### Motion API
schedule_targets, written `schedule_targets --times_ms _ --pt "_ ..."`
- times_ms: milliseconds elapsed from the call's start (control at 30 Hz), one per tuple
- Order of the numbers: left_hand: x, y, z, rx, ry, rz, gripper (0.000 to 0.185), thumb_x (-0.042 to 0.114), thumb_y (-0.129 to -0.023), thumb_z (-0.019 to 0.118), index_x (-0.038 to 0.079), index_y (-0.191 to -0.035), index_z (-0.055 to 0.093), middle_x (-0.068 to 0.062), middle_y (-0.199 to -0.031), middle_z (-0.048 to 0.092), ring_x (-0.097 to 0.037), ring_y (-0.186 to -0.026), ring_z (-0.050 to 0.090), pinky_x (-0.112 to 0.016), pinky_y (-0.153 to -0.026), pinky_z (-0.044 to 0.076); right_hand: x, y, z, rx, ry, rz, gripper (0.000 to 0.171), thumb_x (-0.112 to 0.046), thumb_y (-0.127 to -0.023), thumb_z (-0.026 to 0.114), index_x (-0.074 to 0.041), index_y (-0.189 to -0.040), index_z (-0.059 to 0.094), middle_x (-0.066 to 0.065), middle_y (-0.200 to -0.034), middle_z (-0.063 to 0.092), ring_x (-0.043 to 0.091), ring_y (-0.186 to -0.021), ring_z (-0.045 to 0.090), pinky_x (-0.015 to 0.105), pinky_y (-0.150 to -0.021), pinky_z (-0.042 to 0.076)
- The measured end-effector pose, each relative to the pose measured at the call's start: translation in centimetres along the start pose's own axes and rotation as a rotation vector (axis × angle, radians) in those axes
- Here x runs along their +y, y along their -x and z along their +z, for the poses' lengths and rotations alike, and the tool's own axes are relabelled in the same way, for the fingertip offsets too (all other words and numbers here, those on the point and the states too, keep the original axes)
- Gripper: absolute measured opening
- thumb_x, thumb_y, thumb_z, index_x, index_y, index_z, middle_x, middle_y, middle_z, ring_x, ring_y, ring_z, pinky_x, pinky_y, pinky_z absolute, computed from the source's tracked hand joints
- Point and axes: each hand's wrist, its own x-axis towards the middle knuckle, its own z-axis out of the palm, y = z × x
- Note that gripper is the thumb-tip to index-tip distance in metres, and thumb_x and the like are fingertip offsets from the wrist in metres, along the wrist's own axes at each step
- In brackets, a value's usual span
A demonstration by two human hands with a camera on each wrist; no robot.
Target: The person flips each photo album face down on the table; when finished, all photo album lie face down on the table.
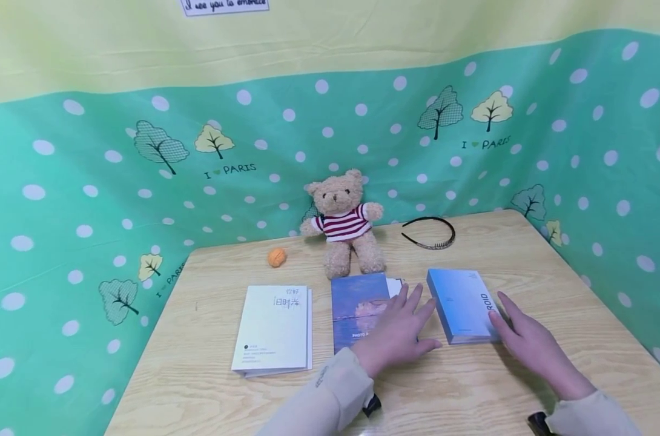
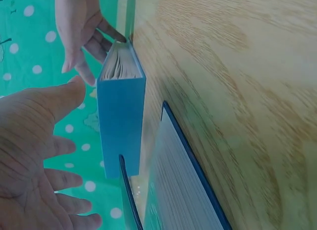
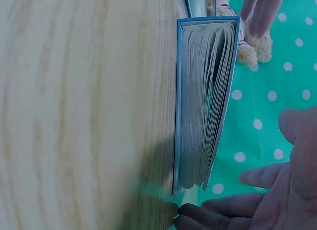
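A blue album (image 1: pixel 461 306) lies flat at the right, its cover facing up. My right hand (image 1: pixel 531 342) is at its right edge, thumb over the corner and fingers loosely spread; whether they touch it is hard to tell. In the right wrist view the album's page edges (image 3: pixel 203 111) face the hand (image 3: pixel 282 190). My left hand (image 1: pixel 398 330) hovers with spread fingers over the right side of a purple-blue photo album (image 1: pixel 357 303), hiding part of it. The left wrist view shows the blue album's spine (image 2: pixel 121 121) beyond the left thumb.
A white album (image 1: pixel 272 330) lies on the left of the wooden table (image 1: pixel 188 357). Behind the albums sit a teddy bear (image 1: pixel 343 227) in a striped shirt, an orange ball (image 1: pixel 277 257) and a black headband (image 1: pixel 452 233). A green dotted cloth (image 1: pixel 254 109) hangs around the table.
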Motion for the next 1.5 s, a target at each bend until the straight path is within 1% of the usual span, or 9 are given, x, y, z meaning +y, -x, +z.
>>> schedule_targets --times_ms 167,367,567,667,800,933,1100,1267,1500 --pt "0.8 -0.9 -0.1 -0.017 0.003 0.01 0.077 0.061 -0.092 0.051 0.025 -0.155 0.027 -0.009 -0.162 0.014 -0.033 -0.147 0.012 -0.045 -0.114 0.028 -0.1 0.0 -0.3 -0.005 -0.012 0.015 0.069 -0.04 -0.106 0.032 0.011 -0.15 0.017 0.044 -0.136 0.036 0.064 -0.12 0.036 0.072 -0.093 0.033" --pt "1.6 -1.8 -0.4 -0.061 0.045 0.008 0.078 0.063 -0.091 0.051 0.029 -0.156 0.024 -0.007 -0.163 0.011 -0.033 -0.147 0.014 -0.046 -0.112 0.031 -0.2 0.0 -0.2 -0.006 -0.035 0.02 0.069 -0.041 -0.106 0.031 0.013 -0.148 0.019 0.044 -0.135 0.038 0.063 -0.12 0.036 0.072 -0.093 0.032" --pt "2.4 -2.8 -0.3 -0.038 0.039 0.007 0.073 0.062 -0.093 0.048 0.026 -0.154 0.03 -0.01 -0.161 0.018 -0.037 -0.143 0.024 -0.044 -0.109 0.037 -0.2 -0.1 -0.3 -0.022 -0.06 0.025 0.069 -0.041 -0.106 0.031 0.013 -0.148 0.021 0.043 -0.135 0.039 0.063 -0.121 0.036 0.073 -0.093 0.032" --pt "2.8 -3.4 -0.2 -0.028 0.042 -0.019 0.071 0.062 -0.094 0.045 0.024 -0.153 0.032 -0.011 -0.16 0.02 -0.039 -0.141 0.029 -0.042 -0.106 0.04 -0.3 -0.1 -0.3 -0.036 -0.074 0.035 0.069 -0.041 -0.106 0.03 0.012 -0.148 0.02 0.042 -0.136 0.039 0.063 -0.122 0.035 0.074 -0.093 0.031" --pt "3.4 -4.0 -0.1 -0.038 0.071 -0.067 0.07 0.062 -0.095 0.043 0.022 -0.153 0.034 -0.013 -0.16 0.02 -0.04 -0.14 0.03 -0.04 -0.103 0.044 -0.5 0.0 -0.3 -0.059 -0.101 0.057 0.07 -0.043 -0.106 0.029 0.012 -0.149 0.019 0.041 -0.137 0.039 0.062 -0.124 0.034 0.073 -0.094 0.031" --pt "3.8 -4.6 0.1 -0.055 0.114 -0.106 0.07 0.06 -0.095 0.047 0.021 -0.152 0.035 -0.015 -0.161 0.017 -0.039 -0.141 0.028 -0.038 -0.101 0.046 -0.7 -0.1 -0.3 -0.077 -0.116 0.086 0.072 -0.045 -0.106 0.027 0.012 -0.149 0.017 0.041 -0.138 0.037 0.061 -0.126 0.032 0.072 -0.096 0.03" --pt "4.1 -5.0 0.6 -0.078 0.169 -0.132 0.069 0.056 -0.094 0.053 0.022 -0.151 0.037 -0.014 -0.161 0.013 -0.035 -0.142 0.028 -0.036 -0.104 0.043 -0.7 -0.2 -0.4 -0.086 -0.126 0.105 0.073 -0.045 -0.106 0.026 0.012 -0.149 0.016 0.041 -0.139 0.036 0.061 -0.126 0.031 0.072 -0.096 0.029" --pt "4.4 -5.3 0.7 -0.089 0.19 -0.145 0.067 0.051 -0.092 0.06 0.023 -0.15 0.04 -0.016 -0.161 0.015 -0.033 -0.14 0.033 -0.035 -0.105 0.041 -0.6 -0.3 -0.6 -0.09 -0.182 0.127 0.073 -0.046 -0.106 0.026 0.011 -0.149 0.016 0.042 -0.142 0.03 0.063 -0.127 0.028 0.073 -0.097 0.027" --pt "4.8 -5.6 0.9 -0.087 0.191 -0.181 0.065 0.048 -0.089 0.065 0.024 -0.147 0.045 -0.015 -0.16 0.017 -0.031 -0.137 0.038 -0.032 -0.106 0.039 -0.7 -0.9 -1.1 -0.146 -0.368 0.215 0.077 -0.049 -0.105 0.022 0.011 -0.15 0.007 0.043 -0.148 0.011 0.063 -0.133 0.012 0.073 -0.102 0.019"
